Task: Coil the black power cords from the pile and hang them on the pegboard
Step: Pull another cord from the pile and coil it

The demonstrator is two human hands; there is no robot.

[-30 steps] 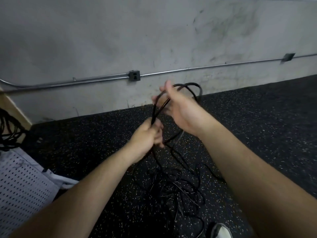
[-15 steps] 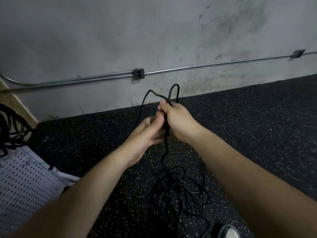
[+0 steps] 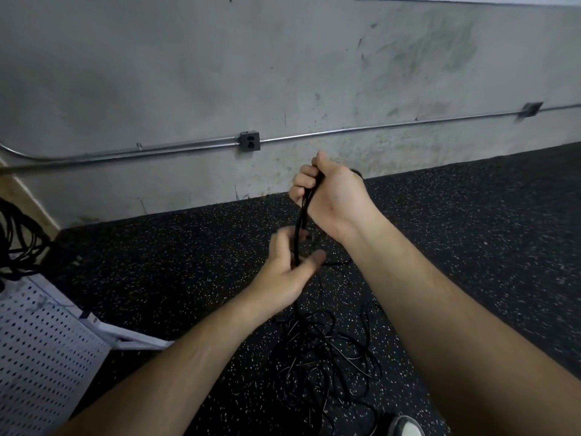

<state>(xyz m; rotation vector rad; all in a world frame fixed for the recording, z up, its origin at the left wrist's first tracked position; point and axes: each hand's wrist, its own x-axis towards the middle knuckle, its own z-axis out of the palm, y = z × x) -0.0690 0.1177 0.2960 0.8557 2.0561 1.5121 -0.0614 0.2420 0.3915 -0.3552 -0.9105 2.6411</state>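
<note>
Your right hand [image 3: 330, 196] is gripping the cord [image 3: 300, 225] high and far, running nearly vertically down to your left hand [image 3: 289, 272], whose fingers [image 3: 278, 247] are curling loosely around it above the pile [image 3: 327, 357].

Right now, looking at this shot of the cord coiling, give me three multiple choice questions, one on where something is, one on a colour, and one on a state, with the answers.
1. Where does the pile of cords lie?
A. On the speckled floor below the hands
B. On a shelf on the wall
C. On top of the pegboard

2. What colour is the pegboard at lower left?
A. Red
B. White
C. Green

3. What is the right hand doing?
A. Resting flat on the floor
B. Hanging open and empty
C. Closed around strands of the black cord

Answers:
1 A, the tangle sits on the floor under the forearms.
2 B, its perforated face is white.
3 C, the fingers wrap the cord, which runs down into the left hand.
</note>
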